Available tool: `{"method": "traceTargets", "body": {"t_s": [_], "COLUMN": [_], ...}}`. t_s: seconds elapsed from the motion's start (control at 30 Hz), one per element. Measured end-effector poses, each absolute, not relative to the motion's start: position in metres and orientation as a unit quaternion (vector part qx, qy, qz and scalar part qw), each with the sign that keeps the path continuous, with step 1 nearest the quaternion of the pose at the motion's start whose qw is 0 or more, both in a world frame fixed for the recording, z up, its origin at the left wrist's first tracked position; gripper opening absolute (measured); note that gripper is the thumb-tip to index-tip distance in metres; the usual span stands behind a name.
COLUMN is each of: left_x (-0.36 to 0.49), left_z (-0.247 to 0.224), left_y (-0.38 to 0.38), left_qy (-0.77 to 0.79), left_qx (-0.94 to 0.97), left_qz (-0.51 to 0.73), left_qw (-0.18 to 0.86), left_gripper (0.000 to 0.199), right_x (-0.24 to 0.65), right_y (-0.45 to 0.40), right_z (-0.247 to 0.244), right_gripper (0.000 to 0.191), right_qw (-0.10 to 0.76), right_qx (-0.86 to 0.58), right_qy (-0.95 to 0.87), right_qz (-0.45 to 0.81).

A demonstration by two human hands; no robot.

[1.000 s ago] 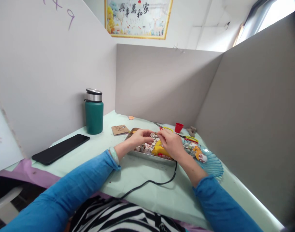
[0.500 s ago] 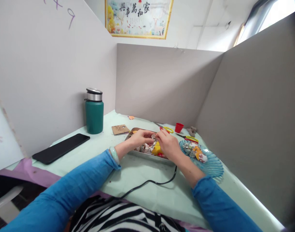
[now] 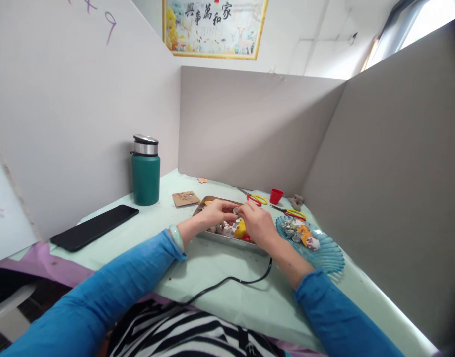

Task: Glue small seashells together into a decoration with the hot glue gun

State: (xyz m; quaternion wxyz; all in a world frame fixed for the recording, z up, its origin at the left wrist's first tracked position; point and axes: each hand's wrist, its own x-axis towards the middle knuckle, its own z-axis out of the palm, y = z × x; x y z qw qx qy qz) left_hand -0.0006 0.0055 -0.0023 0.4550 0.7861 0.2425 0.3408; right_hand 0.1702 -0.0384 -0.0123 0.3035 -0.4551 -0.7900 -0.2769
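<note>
The person sits at a table covered in a smooth pale-green cloth (image 3: 212, 265), both forearms reaching forward in crumpled blue fabric sleeves (image 3: 111, 285) that end short of the wrists. The two bare hands meet over a shallow rectangular silver metal tray (image 3: 227, 241). From where I stand, the left hand (image 3: 219, 212) comes in low from the side, its wrist, ringed by a pale-green rounded bangle (image 3: 177, 238), fairly straight, its back turned up and its fingers curving inward. Thumb and fingertips grasp a small round pale piece (image 3: 235, 210) with a silvery look, held up just above the tray's contents. The right hand (image 3: 257, 222) leans in from the other side, forearm slanting up and inward, knuckles raised, thumb and fingers drawn together at the edge of that same piece; whether they grip anything of their own I cannot tell, since the fingers hide it.

Below the hands, the tray holds a jumble of small whitish and brownish bits (image 3: 223, 228) and a bright yellow piece (image 3: 241, 229), partly covered by the right hand. Just beside the right forearm lies a translucent blue ribbed plate (image 3: 333, 255) bearing orange, white and grey decorated pieces (image 3: 305, 237). A thin black cable (image 3: 230, 279) curves across the cloth, below the tray.
</note>
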Motion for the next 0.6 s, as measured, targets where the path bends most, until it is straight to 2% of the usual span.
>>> {"method": "traceTargets", "body": {"t_s": [0.37, 0.6], "left_x": [-0.001, -0.001], "left_z": [-0.002, -0.001], "left_y": [0.006, 0.004], "left_qy": [0.244, 0.227], "left_qx": [0.792, 0.789], "left_qz": [0.328, 0.334], "left_qw": [0.453, 0.462], "left_gripper": [0.043, 0.038], "right_x": [0.169, 0.16], "right_y": [-0.04, -0.048], "right_z": [-0.012, -0.006], "right_gripper": [0.02, 0.016], "right_qw": [0.3, 0.268], "right_qx": [-0.456, -0.5], "right_qy": [-0.795, -0.776], "right_qz": [-0.264, -0.276]}}
